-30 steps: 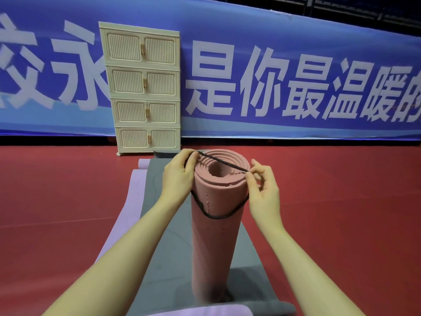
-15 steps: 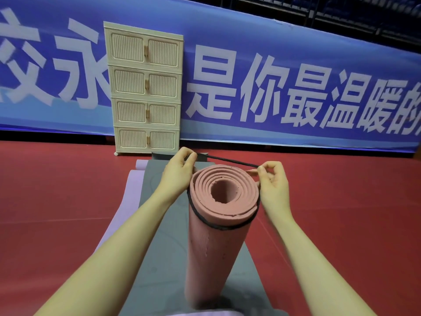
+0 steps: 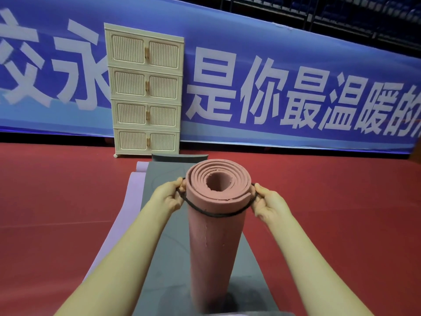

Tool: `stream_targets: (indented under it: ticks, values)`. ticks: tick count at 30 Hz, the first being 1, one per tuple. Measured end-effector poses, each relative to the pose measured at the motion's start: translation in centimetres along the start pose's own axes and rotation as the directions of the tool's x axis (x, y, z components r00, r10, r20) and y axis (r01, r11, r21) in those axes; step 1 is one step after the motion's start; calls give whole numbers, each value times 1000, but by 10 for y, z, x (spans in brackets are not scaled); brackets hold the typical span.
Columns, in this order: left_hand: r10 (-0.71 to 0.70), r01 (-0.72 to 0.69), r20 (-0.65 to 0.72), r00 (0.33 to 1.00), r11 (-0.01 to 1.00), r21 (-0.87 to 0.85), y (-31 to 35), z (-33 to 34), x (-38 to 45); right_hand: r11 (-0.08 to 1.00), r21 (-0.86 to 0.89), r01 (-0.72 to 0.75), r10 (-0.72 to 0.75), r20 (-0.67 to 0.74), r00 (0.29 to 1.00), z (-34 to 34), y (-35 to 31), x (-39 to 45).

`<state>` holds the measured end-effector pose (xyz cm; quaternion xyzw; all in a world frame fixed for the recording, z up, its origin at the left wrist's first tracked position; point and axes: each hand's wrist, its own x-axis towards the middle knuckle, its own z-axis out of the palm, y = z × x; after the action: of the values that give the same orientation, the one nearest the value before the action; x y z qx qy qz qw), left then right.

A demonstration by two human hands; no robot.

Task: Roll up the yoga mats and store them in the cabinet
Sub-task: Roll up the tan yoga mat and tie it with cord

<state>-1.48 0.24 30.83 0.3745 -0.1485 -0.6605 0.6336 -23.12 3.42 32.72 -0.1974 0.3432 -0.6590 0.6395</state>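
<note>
A pink yoga mat (image 3: 216, 242), rolled into a tight spiral, is standing on end in front of the person, leaning slightly, its lower end resting on a grey yoga mat (image 3: 168, 258) that is lying flat on the red floor (image 3: 57, 213). A black elastic band (image 3: 216, 214) is circling the roll just below its top end, stretched outward at both sides. The left hand (image 3: 168, 197) is pinching the band at the roll's left side, fingers curled around the cord and knuckles touching the pink foam. The right hand (image 3: 266, 201) is doing the same on the right side, thumb and fingers closed on the band and pulling it away from the roll. Both bare forearms are reaching in from the bottom of the view, one on each side of the roll.

A lilac yoga mat (image 3: 127, 215) is lying under the grey one, showing as a strip along its left edge and curling up at the far end. Beyond the mats, a cream four-tier cabinet (image 3: 145, 87) with ribbed double doors, all closed, is standing on the floor against a long blue banner (image 3: 284, 71) carrying large white Chinese characters. The far end of the grey mat is lying just in front of the cabinet's base.
</note>
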Motion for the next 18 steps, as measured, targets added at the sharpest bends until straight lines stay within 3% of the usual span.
stream_targets:
  ticks: [5,13,18]
  values:
    - [222,-238,89,971,856,458,-1,-20,-20,949,-307,73,-58,57,997,-22,11,14]
    - [271,-270,88,959,767,582,-30,-44,-7,797,-584,154,-164,37,986,-57,34,22]
    - [241,-226,58,969,759,610,-53,-57,15,778,-607,160,-172,39,984,-80,52,46]
